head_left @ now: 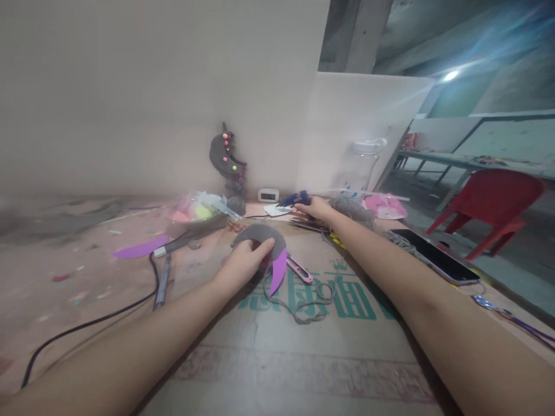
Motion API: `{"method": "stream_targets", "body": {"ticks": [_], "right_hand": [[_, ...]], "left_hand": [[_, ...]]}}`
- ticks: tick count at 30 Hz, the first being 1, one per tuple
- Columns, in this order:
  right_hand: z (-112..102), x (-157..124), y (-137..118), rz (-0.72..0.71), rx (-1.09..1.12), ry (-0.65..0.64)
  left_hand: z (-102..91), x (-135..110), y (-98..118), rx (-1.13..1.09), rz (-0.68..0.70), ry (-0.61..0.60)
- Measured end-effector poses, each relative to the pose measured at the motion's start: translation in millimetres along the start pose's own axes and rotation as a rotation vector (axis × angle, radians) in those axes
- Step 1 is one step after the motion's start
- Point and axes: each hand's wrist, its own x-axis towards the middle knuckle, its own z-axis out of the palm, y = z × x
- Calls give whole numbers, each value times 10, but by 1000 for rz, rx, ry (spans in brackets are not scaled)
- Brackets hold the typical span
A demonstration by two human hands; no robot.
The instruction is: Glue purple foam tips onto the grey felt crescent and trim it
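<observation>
My left hand [250, 257] is closed on a crescent [262, 232] partly wrapped in grey yarn. Its purple tip [278, 273] is bare and points toward me. A loose strand of grey yarn [299, 315] trails from it over the cardboard. At the back of the table, my right hand [315, 209] has its fingers around a blue glue gun [299, 199], whose nozzle points left over a small white sheet [277, 210]. Part of the gun's handle is hidden by the hand. A pink utility knife [300, 270] lies just right of the crescent.
A finished-looking grey crescent [223, 156] with coloured balls stands against the wall. Near it are a small digital clock [268, 195] and a bag of coloured material [199, 209]. A clear bottle [364, 167], yarn ball [353, 209] and phone [436, 255] are at right; a purple piece [141, 248] lies left.
</observation>
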Motion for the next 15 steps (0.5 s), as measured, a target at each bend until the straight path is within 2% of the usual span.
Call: {"method": "stream_targets", "body": {"ticks": [8,15], "right_hand": [[-188,-160,14,-58,-111,-47],[-299,-664,-52,-138,-191,-68]], "left_hand": [[16,-7,6,-6,-1,28],[5,25,-46,16,-3,-6]]}}
